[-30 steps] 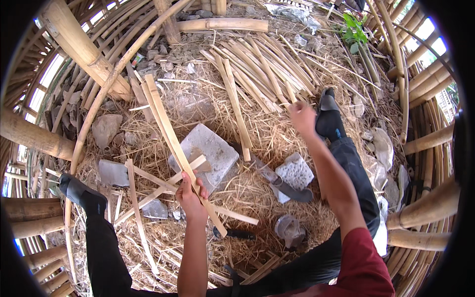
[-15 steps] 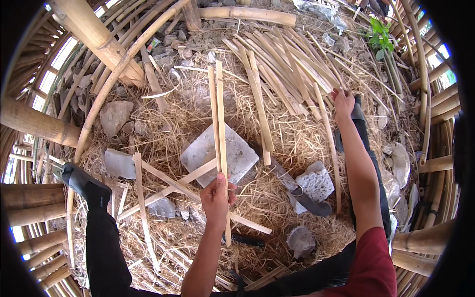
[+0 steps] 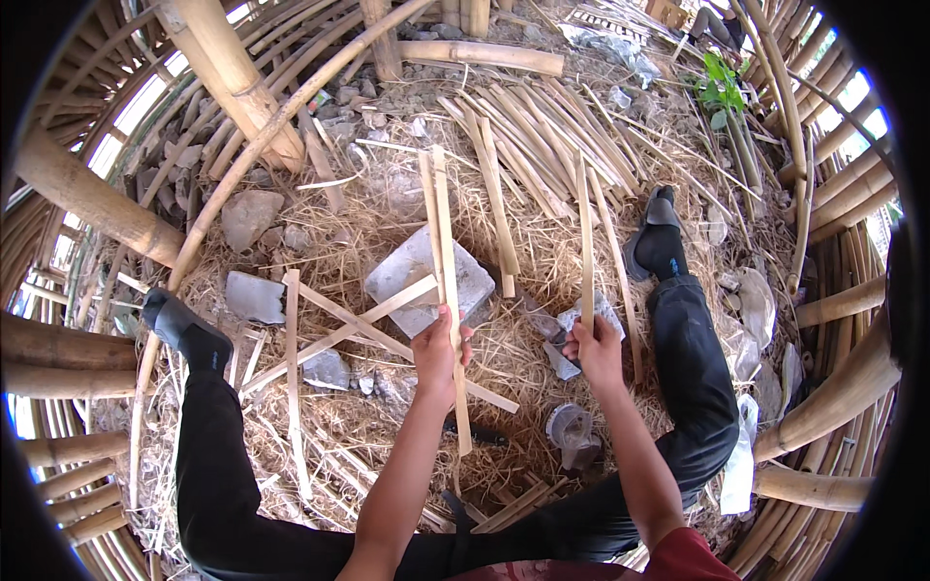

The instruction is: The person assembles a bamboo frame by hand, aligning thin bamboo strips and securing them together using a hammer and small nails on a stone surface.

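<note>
My left hand (image 3: 438,356) is closed round two long, flat bamboo strips (image 3: 446,242), which point away from me over a pale concrete block (image 3: 392,278). My right hand (image 3: 598,356) grips the near end of one bamboo strip (image 3: 586,232), held roughly upright in the picture. Behind that hand lie a porous grey stone (image 3: 608,312) and the blade of a large knife (image 3: 539,317); the knife's handle is hidden. Two more bamboo strips (image 3: 504,232) lie on the straw just right of the block.
A pile of split bamboo strips (image 3: 552,136) lies at the far middle. Crossed strips (image 3: 339,334) rest at the left. A clear plastic cup (image 3: 572,433) stands near my right forearm. My legs spread either side; bamboo poles (image 3: 228,82) and a green plant (image 3: 720,87) border the area.
My right hand has drawn back from the far pile toward me, bringing one bamboo strip with it. My left hand still holds its two strips. My right leg now shows more fully.
</note>
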{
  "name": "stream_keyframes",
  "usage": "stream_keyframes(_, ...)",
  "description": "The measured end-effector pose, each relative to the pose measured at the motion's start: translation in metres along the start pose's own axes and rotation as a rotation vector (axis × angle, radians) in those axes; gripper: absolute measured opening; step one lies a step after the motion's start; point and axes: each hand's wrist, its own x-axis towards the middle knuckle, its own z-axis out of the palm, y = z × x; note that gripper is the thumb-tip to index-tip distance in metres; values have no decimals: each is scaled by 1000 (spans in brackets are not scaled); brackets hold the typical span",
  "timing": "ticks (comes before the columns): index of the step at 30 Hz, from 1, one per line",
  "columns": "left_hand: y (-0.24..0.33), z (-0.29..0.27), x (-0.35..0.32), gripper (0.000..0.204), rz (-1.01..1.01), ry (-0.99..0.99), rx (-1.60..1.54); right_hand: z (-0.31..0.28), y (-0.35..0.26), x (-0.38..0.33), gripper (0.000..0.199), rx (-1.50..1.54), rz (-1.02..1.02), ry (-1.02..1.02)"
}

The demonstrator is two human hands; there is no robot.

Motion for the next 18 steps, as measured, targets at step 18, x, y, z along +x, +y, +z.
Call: stream_keyframes(18,-8,-2,-13,55,132,207,-120,102,68,-158,33,-18,-87,-304)
